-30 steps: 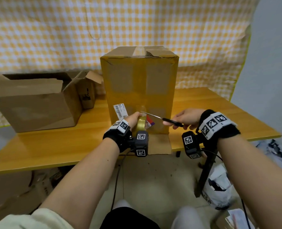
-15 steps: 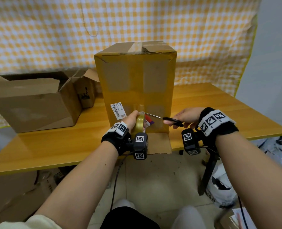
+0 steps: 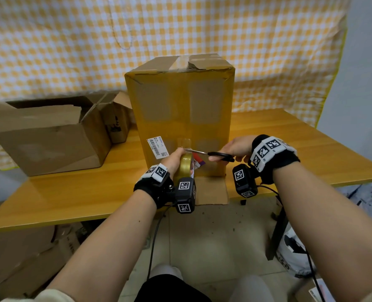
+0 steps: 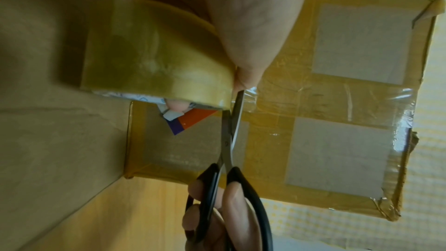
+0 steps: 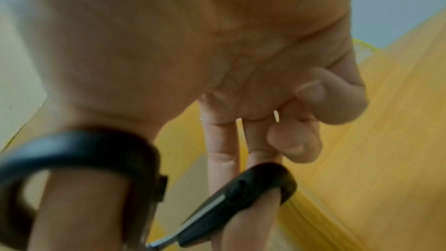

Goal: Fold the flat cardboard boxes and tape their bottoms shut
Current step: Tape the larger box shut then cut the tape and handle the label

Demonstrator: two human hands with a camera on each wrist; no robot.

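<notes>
Your L hand (image 3: 176, 159): curled round tape roll (image 3: 184, 168), held on edge; thumb on the roll's outer face, a fingertip showing through the core in L wrist view.
Your R hand (image 3: 237, 147): fingers and thumb through the black loops of scissors (image 3: 211, 153); ring and little fingers curled into palm in R wrist view.
Scissors: blades point from R grip toward L grip, tips at the roll's top edge just past your L thumb; blades nearly closed on a clear tape strip (image 4: 249, 93) running from roll to box.
Tall box (image 3: 180, 118): upright on table (image 3: 71, 192), directly beyond both grips; top flaps closed and taped, front face banded w/ yellowish tape, barcode label (image 3: 155, 147) just beyond L grip.
Flap (image 3: 211, 190): flat on table at the box's foot, below and between both grips.
Open box (image 3: 50, 136): well off to L of L grip, flaps up; smaller carton (image 3: 115, 120) behind it.
Backdrop: yellow-white check cloth (image 3: 71, 51) behind table.
</notes>
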